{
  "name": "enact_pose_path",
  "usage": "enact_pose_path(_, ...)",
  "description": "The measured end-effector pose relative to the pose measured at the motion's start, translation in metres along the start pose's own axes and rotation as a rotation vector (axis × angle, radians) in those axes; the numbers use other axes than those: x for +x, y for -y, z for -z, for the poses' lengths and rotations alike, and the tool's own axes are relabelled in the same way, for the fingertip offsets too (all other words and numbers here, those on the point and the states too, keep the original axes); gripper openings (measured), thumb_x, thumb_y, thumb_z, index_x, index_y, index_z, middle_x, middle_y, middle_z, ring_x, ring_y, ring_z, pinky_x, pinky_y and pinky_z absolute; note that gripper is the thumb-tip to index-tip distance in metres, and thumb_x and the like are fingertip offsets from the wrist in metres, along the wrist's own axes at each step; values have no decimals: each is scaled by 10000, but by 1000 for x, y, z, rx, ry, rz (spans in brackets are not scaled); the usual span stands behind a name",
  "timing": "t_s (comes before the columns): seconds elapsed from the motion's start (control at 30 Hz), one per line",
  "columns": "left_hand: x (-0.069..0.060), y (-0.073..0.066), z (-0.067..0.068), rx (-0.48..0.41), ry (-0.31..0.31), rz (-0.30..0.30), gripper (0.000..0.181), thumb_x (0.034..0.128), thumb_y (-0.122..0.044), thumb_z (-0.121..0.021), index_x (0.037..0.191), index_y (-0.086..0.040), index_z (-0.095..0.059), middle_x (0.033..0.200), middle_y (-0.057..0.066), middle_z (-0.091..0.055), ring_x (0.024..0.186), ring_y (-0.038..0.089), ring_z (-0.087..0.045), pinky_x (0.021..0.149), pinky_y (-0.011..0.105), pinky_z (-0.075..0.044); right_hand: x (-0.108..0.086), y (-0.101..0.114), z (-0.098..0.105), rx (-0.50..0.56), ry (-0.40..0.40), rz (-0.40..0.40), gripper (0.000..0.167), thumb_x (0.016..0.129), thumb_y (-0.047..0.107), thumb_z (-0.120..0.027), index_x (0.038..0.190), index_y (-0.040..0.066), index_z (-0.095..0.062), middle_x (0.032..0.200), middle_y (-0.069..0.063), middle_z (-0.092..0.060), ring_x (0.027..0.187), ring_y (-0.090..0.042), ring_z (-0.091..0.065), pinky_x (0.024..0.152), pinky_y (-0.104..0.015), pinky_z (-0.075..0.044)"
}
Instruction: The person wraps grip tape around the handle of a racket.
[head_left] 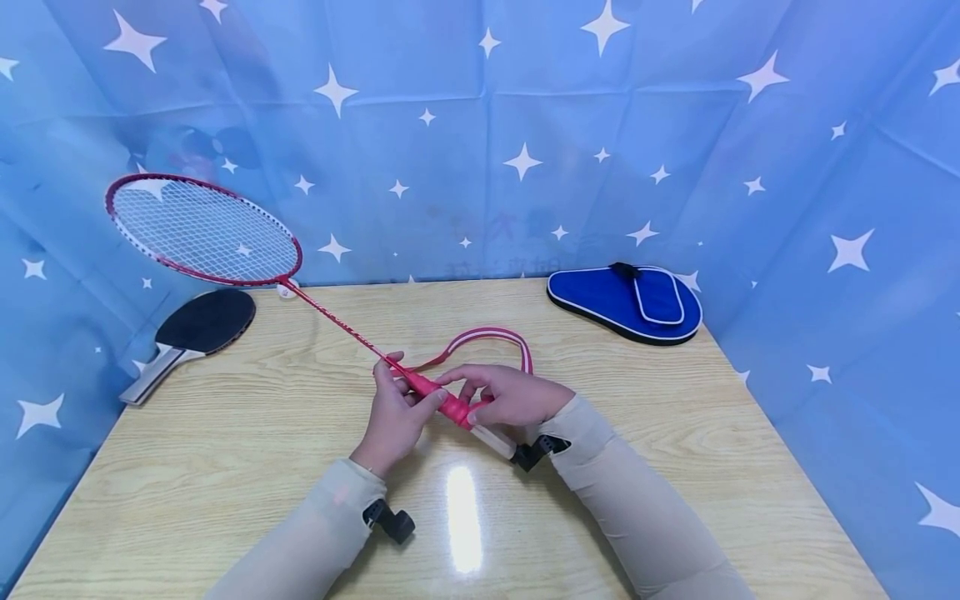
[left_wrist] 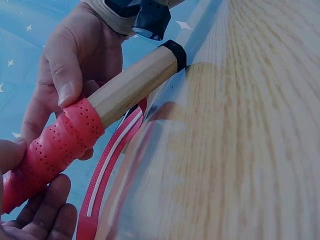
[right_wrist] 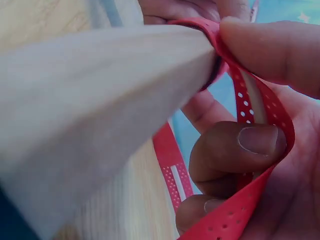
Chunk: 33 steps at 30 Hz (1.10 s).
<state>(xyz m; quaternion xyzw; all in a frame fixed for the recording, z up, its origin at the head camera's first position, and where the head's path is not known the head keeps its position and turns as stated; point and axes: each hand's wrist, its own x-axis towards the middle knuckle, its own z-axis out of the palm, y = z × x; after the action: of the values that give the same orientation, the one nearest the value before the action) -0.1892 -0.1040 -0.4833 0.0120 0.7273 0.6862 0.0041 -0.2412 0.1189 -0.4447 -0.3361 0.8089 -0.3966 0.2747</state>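
Note:
A red-and-white badminton racket (head_left: 202,233) slants up to the left, its head raised off the table. My left hand (head_left: 397,425) holds the handle's upper part between thumb and fingers. Pink perforated grip tape (left_wrist: 60,137) is wound around that part, while the wooden lower end (left_wrist: 137,82) is bare with a black butt cap (left_wrist: 176,54). My right hand (head_left: 517,396) grips the tape's loose strip (right_wrist: 225,215) at the edge of the winding, its thumb pressing there and its fingers curled round the strip. The tape's remaining length (head_left: 487,331) loops behind the hands onto the table.
On the table's left lies a black table tennis paddle (head_left: 206,321); a small white object (head_left: 287,290) sits near the back edge. A blue paddle case (head_left: 626,304) lies at the back right. A star-patterned blue curtain (head_left: 450,167) hangs behind the wooden table (head_left: 225,467).

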Motion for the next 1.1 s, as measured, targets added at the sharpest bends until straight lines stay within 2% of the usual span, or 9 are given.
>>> enact_pose_path(0.27, 2, 2, -1, -29, -22, -12, 844, 923, 3, -769, 1508, -152, -181, 1105, 247, -668, 913, 258, -733, 791, 243, -601, -2, 0, 5, 12, -26, -53, 547, 951, 133, -743, 1470, 158, -571, 996, -22, -686, 885, -214, -639, 802, -350, -557)
enact_pose_path(0.37, 2, 1, -1, -36, -24, -19, 838, 921, 12, -763, 1503, -135, -179, 1098, 249, -669, 897, 248, -731, 775, 232, -595, -2, 0, 6, 32, -28, -29, 501, 964, 111, -724, 1442, 114, -575, 942, -45, -682, 808, -219, -623, 748, -330, -544)
enact_pose_path(0.53, 2, 1, -2, -39, -21, -17, 822, 924, 21, -750, 1495, -114, -175, 1090, 252, -669, 877, 241, -732, 755, 228, -590, -1, -1, 6, 45, -34, 44, 471, 964, 39, -705, 1411, 101, -570, 905, -51, -659, 745, -203, -591, 691, -296, -516)
enact_pose_path(0.87, 1, -1, 0, -26, -23, -28, 820, 935, 7, -742, 1501, -124, -164, 1083, 238, -656, 866, 243, -717, 753, 225, -580, -1, 0, 6, 17, -66, 119, 475, 942, -17, -701, 1360, 187, -603, 893, -29, -611, 732, -184, -548, 674, -261, -478)
enact_pose_path(1.1, 1, -2, 1, -20, -49, -12, 826, 940, -12, -750, 1507, -109, -157, 1095, 232, -646, 879, 242, -710, 762, 229, -581, -2, 3, 6, 6, -73, 187, 439, 954, -37, -681, 1342, 154, -609, 896, -6, -605, 715, -149, -517, 680, -242, -455)
